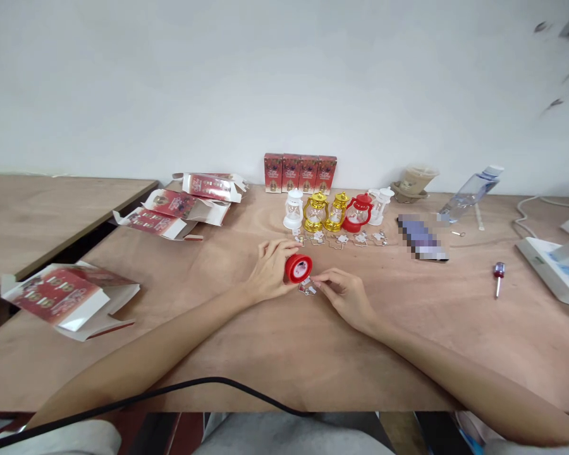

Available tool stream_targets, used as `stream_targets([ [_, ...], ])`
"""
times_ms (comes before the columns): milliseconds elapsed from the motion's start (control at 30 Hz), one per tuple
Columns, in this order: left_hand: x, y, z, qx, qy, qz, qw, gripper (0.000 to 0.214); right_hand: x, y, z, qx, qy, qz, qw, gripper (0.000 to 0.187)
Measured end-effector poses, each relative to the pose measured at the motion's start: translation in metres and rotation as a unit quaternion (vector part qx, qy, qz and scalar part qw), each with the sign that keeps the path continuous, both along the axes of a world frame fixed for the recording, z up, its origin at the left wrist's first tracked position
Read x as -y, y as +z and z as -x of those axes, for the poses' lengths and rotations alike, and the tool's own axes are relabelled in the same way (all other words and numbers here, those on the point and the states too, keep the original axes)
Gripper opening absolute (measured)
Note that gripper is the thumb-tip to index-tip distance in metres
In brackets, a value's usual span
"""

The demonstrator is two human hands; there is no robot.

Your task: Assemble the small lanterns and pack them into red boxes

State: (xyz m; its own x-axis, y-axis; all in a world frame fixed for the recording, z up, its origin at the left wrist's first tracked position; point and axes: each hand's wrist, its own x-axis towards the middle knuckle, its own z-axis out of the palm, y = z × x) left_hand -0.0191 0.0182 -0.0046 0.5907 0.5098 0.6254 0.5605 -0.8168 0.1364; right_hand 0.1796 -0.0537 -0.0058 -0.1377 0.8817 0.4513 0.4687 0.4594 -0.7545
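My left hand (272, 268) is closed around a red toy lantern (298, 268), tipped so that its round base faces me. In the base a pale disc with a dark mark shows. My right hand (346, 294) is closed in a pinch close beside the base, its thumb and forefinger at the edge of a small bent-wire piece with white tags (307, 289). Beyond the hands stands a row of small lanterns: white (293, 212), gold (315, 215), a second gold (336, 213), red (358, 215) and white (380, 207). Similar wire pieces (360, 239) lie before them.
Several red boxes (291, 173) stand against the wall. Opened cartons (66, 294) lie at left. To the right are a cup (415, 180), a tilted bottle (471, 193), a phone (422, 237), a screwdriver (498, 278) and a white tray (550, 272). A black cable (218, 380) crosses the near edge.
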Motion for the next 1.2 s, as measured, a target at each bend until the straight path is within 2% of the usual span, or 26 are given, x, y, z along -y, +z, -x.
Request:
stream_targets([
  [167,0.0,0.005,0.0,-0.026,-0.035,-0.056,0.997,0.05,0.002,0.002,0.006,-0.088,-0.058,0.003,0.994,0.011],
  [400,-0.002,0.004,-0.002,-0.031,-0.062,-0.068,0.995,0.052,-0.01,-0.003,0.014,-0.217,-0.07,0.083,0.97,0.021],
  [567,-0.003,0.003,-0.003,-0.042,-0.065,-0.051,0.996,0.052,-0.015,-0.005,0.018,-0.244,-0.056,0.119,0.961,0.024],
  [733,-0.002,0.005,-0.002,-0.049,-0.059,-0.034,0.996,0.052,-0.015,-0.005,0.019,-0.24,-0.065,0.122,0.961,0.027],
  [867,-0.001,0.006,-0.002,-0.034,-0.051,-0.04,0.997,0.052,-0.007,0.0,0.015,-0.182,-0.079,0.088,0.976,0.024],
  [1000,-0.004,0.005,0.0,0.001,-0.046,-0.033,0.998,0.054,0.001,0.003,0.01,0.001,-0.019,0.006,1.0,0.014],
  [1100,-0.007,0.003,0.002,0.023,-0.054,-0.008,0.998,0.054,0.002,-0.001,0.007,0.125,0.004,-0.051,0.991,0.009],
  [1200,-0.009,0.003,0.005,0.041,-0.071,0.012,0.997,0.052,0.001,-0.006,0.006,0.194,0.006,-0.056,0.98,0.011],
])
